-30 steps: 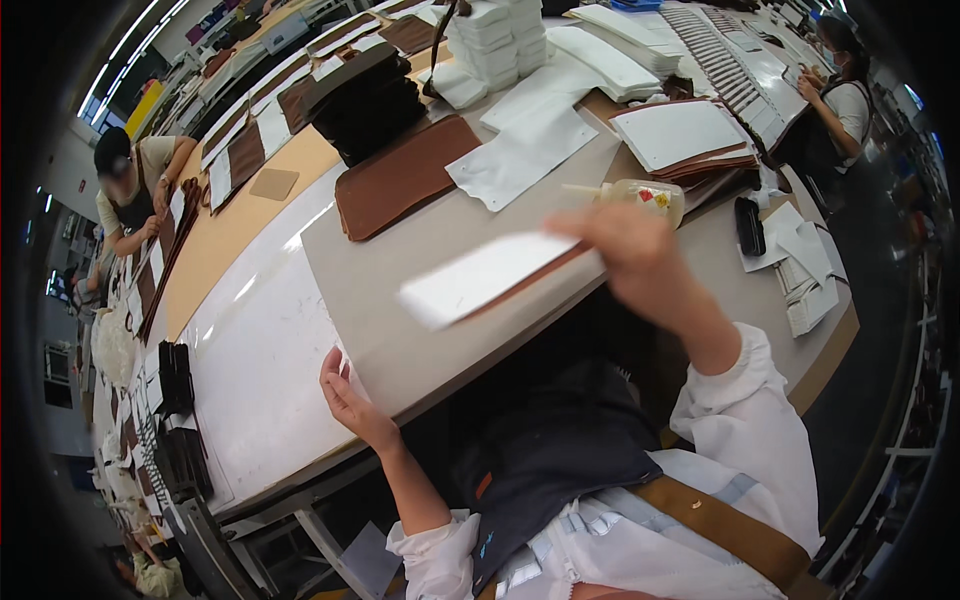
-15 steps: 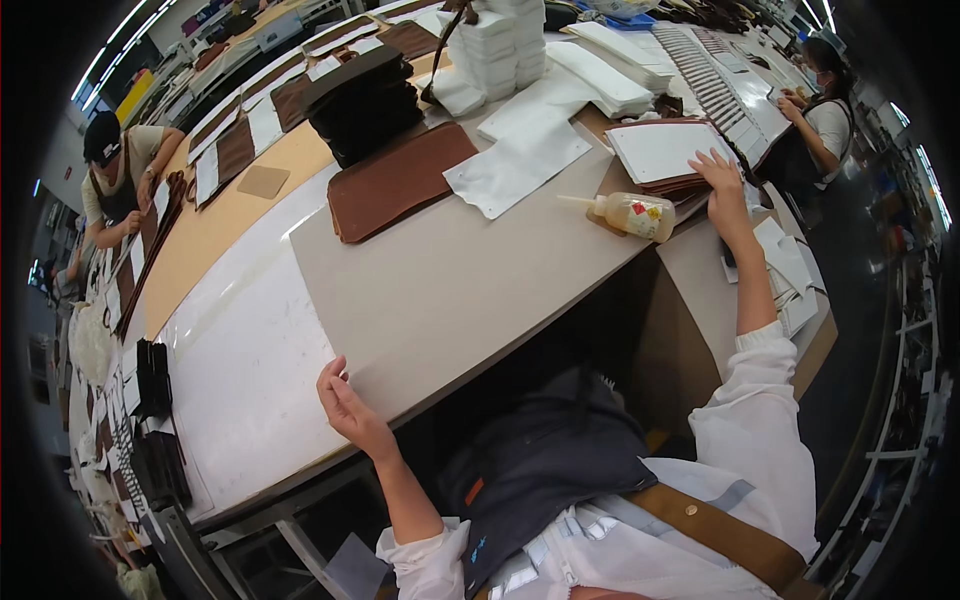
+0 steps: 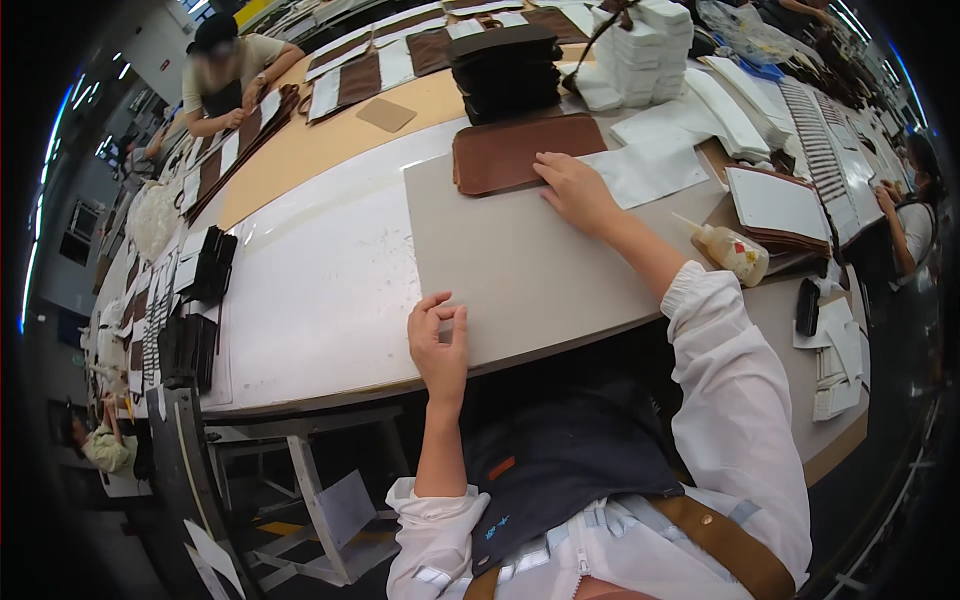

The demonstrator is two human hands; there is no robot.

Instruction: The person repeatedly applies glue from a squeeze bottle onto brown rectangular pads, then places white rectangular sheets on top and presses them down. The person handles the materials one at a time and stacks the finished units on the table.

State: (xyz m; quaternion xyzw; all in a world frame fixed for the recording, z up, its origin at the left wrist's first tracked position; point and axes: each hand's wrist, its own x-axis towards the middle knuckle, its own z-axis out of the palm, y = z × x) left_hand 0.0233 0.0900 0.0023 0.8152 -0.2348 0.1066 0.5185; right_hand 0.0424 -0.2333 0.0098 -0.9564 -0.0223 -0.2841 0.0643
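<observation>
- Right hand (image 3: 580, 194): fingertips at the near right edge of the brown leather stack (image 3: 522, 150). The pictures do not show whether thumb and fingers pinch a piece.
- Brown leather stack: under and to the left of the right fingertips, flat on the work surface.
- Left hand (image 3: 438, 345): fingers loosely curled, thumb slightly apart, palm empty. Position: nearer the body than the right fingers, at the left border of the grey board (image 3: 540, 275). Contact with the board cannot be determined.
- White sheet (image 3: 658, 178): immediately right of the right fingers.
- Black stack (image 3: 505, 80): beyond the right fingertips, behind the brown stack.
- Bottle (image 3: 738, 257): right of the right fingers, lying on its side, nozzle directed toward the hand's side.
- White-topped pile (image 3: 778, 200): farther right of the right fingers, past the bottle.
</observation>
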